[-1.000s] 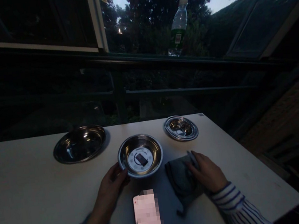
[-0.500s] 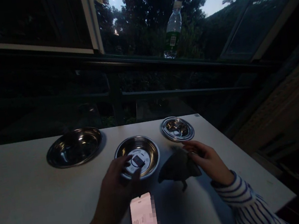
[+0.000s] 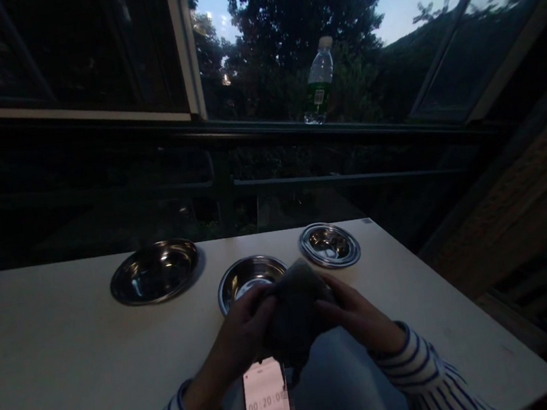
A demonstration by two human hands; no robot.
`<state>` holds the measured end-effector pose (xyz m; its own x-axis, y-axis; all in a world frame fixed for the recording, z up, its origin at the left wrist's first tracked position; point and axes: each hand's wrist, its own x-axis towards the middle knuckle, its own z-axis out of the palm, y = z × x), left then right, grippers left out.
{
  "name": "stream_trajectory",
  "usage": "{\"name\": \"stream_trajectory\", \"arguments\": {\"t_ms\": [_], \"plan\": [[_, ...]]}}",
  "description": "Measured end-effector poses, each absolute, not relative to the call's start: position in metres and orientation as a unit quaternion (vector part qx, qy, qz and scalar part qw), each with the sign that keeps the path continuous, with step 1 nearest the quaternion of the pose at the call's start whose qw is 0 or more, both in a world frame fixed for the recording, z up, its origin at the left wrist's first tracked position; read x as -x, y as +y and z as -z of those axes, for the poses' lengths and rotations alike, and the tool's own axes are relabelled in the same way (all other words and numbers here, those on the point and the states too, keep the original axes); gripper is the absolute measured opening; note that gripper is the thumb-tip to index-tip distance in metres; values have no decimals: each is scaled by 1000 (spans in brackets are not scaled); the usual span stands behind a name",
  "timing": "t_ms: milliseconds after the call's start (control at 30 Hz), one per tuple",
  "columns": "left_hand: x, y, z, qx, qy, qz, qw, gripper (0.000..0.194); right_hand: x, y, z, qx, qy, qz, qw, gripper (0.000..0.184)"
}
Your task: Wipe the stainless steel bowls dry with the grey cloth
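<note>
A dark grey, limp cloth piece [image 3: 296, 319], perhaps a pouch, is stretched between my hands above the table's near side. A short strip dangles from its lower edge. My left hand [image 3: 240, 337] grips its left side with thumb and fingers, while my right hand [image 3: 361, 311] pinches the right side. Just behind the cloth stands a steel bowl [image 3: 224, 285], its front and right parts covered by the cloth and my left hand. Something pale shows on the bowl's bottom. Below my left hand is a phone [image 3: 267, 404] with a running timer, its top edge close to the cloth.
A wide steel bowl [image 3: 157, 294] rests at the back left of the white table [image 3: 84, 371]. Smaller steel dishes [image 3: 331, 261], seemingly stacked, are at the back right. Behind the table, a plastic bottle [image 3: 319, 88] stands on the window ledge.
My left hand has left the middle bowl and taken hold of the cloth. My right hand has brought the cloth left and up. The small dark square at the bowl is out of sight.
</note>
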<state>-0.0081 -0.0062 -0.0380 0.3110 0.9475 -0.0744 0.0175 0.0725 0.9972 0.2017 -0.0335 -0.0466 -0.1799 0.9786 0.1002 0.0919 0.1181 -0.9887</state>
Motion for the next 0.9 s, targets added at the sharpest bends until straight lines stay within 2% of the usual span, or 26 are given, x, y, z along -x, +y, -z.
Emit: {"name": "stream_trajectory", "arguments": {"t_ms": [100,233,333,533,633,733,800,900], "plan": [[8,-5,35,-545,462,-430,552,33,-203,-32,51,447,-619,-492,419,31],[4,-4,32,-589,410,-373,589,29,-197,-25,48,388,-563,-585,436,36],[9,2,32,-610,438,-405,522,26,-191,-18,43,429,-547,-556,455,30],[50,21,59,-463,623,-491,395,40,-206,-8,39,572,-511,-371,524,34],[55,22,84,-450,625,-451,450,51,-211,-6,41,609,-528,-280,522,32],[45,17,104,-457,586,-423,518,50,-208,-6,45,619,-566,-172,517,29],[39,15,111,-458,563,-429,537,48,-203,-6,50,591,-641,-26,489,30],[37,14,117,-453,540,-456,543,47,-193,-8,65,490,-766,181,374,32]]}}
